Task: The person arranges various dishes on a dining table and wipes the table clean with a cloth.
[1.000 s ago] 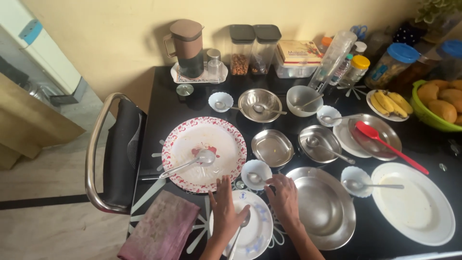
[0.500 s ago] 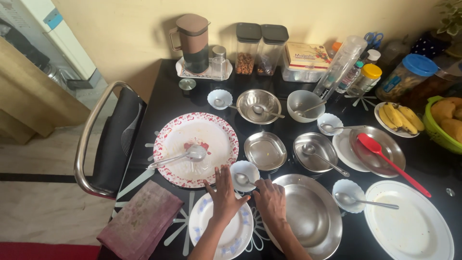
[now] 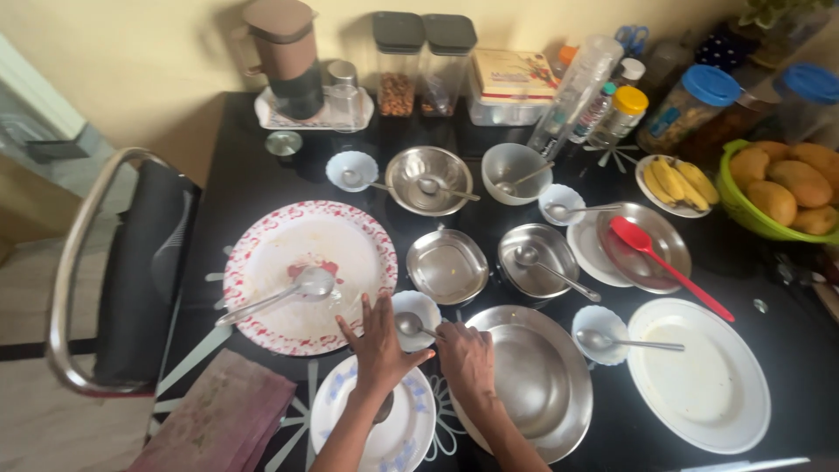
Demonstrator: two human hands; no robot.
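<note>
My left hand point(image 3: 380, 345) lies flat with fingers spread, its fingertips at the left rim of a small white bowl point(image 3: 419, 303) that holds a steel spoon point(image 3: 408, 325). The wrist crosses a white plate with blue marks point(image 3: 411, 433), where another spoon point(image 3: 384, 407) pokes out beneath it. My right hand point(image 3: 466, 358) is curled at the end of the bowl spoon's handle, over the rim of a large steel plate point(image 3: 546, 393). Whether its fingers pinch the handle is hidden.
On the black table point(image 3: 236, 188): a red-patterned plate point(image 3: 271, 253) with a ladle, steel bowls point(image 3: 447, 267), a red spatula point(image 3: 664, 262), a white plate point(image 3: 708, 385), jars, bananas point(image 3: 677, 181), a green fruit basket point(image 3: 743, 210). A pink cloth point(image 3: 223, 419) lies front left, a chair point(image 3: 131, 271) beside it.
My left hand has slid forward off the blue-marked plate to the small bowl's rim. My right hand has stayed beside the bowl. The view has shifted.
</note>
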